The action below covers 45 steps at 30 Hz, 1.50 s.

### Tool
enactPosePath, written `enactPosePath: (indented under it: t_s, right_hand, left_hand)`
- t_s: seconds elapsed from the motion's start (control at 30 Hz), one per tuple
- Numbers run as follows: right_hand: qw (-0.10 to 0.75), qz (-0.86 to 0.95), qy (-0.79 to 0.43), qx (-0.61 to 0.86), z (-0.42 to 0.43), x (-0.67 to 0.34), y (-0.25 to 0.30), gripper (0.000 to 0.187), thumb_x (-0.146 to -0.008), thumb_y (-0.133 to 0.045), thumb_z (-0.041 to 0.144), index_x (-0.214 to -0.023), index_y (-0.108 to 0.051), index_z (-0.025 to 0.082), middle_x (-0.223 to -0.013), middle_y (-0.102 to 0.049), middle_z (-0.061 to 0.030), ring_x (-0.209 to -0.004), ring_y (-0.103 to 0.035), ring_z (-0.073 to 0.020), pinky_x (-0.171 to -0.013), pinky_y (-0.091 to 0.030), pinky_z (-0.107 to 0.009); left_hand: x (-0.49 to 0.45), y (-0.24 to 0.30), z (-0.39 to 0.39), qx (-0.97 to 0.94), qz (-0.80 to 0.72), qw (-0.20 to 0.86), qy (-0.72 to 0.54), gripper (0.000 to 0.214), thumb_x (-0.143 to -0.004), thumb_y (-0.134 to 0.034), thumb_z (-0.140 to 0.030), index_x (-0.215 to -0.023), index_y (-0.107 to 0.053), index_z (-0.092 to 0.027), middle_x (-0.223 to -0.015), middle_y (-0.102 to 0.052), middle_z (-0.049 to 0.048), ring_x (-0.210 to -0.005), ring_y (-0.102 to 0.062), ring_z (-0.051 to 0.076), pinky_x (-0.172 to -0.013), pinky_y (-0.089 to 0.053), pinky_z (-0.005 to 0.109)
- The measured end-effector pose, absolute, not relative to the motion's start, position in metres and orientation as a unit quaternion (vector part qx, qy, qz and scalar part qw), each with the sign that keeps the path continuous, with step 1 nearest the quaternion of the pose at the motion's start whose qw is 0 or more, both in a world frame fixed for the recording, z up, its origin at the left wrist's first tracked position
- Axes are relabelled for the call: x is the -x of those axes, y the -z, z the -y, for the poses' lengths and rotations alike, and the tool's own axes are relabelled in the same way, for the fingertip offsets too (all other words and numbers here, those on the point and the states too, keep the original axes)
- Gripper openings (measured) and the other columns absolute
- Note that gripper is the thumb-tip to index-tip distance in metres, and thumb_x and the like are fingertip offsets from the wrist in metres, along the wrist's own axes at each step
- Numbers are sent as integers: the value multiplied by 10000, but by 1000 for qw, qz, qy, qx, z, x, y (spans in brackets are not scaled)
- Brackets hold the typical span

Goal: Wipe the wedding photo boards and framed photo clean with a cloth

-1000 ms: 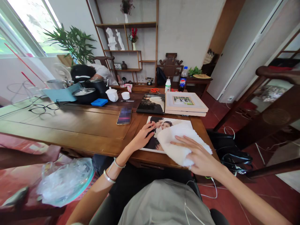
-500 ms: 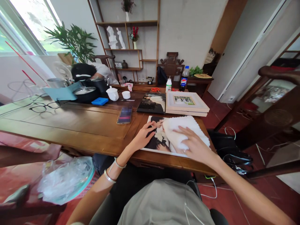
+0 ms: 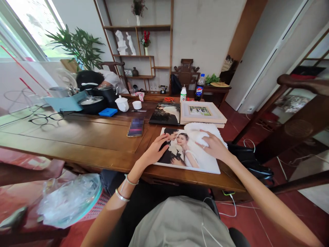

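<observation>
A large glossy photo print [image 3: 180, 152] of a couple lies flat near the front edge of the wooden table [image 3: 84, 137]. My left hand [image 3: 156, 150] rests on its left side, fingers spread flat, holding it still. My right hand [image 3: 214, 146] presses a white cloth [image 3: 199, 132] onto the print's upper right corner, fingers curled over the cloth. Two bangles sit on my left wrist.
Behind the print lie a dark photo [image 3: 166, 113] and a stack of white frames [image 3: 203, 113]. A phone [image 3: 136, 126], glasses [image 3: 42, 120], a blue box [image 3: 109, 112], pots and cups are further left. A black bag [image 3: 246, 161] lies on the floor right; a plastic bag [image 3: 69, 200] lower left.
My right hand has slid the white cloth from the print's lower right up to its upper right corner, uncovering the faces. My left hand has stayed in place.
</observation>
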State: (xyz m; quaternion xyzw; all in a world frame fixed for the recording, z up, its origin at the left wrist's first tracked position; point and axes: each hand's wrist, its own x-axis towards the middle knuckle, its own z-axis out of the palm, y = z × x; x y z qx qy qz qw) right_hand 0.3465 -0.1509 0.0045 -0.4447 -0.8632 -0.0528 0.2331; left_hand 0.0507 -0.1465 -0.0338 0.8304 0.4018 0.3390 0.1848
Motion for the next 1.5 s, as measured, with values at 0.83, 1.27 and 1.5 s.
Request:
enactPosePath:
  t_s: [0.83, 1.27, 1.5]
  right_hand:
    - [191, 873, 85, 440, 149, -324, -8, 196, -685, -562, 84, -796, -713, 141, -1274, -574, -155, -1249, -449, -337, -990, -398, -503]
    - [141, 923, -13, 359, 247, -289, -23, 234, -661, -603, 147, -863, -718, 182, -1323, -545, -110, -1276, -419, -321, -1054, -340, -473]
    - [155, 858, 63, 486, 175, -324, -20, 187, -797, -546, 216, -857, -703, 136, -1275, -560, -183, -1113, -566, -292, -908, -467, -403]
  left_hand:
    - [-47, 38, 142, -830, -391, 210, -339, 427, -941, -297, -225, -1329, -472, -194, -1455, -399, 63, -1381, -293, 187, -1156, -230, 405]
    - [-49, 28, 138, -816, -410, 182, -364, 363, -945, -321, -233, -1178, -584, -141, -1279, -568, 105, -1244, -472, 202, -1104, -331, 398]
    - [-61, 34, 123, -804, -454, 101, -372, 265, -910, -433, -224, -1075, -622, -136, -1198, -604, 127, -1167, -523, 231, -1047, -389, 429]
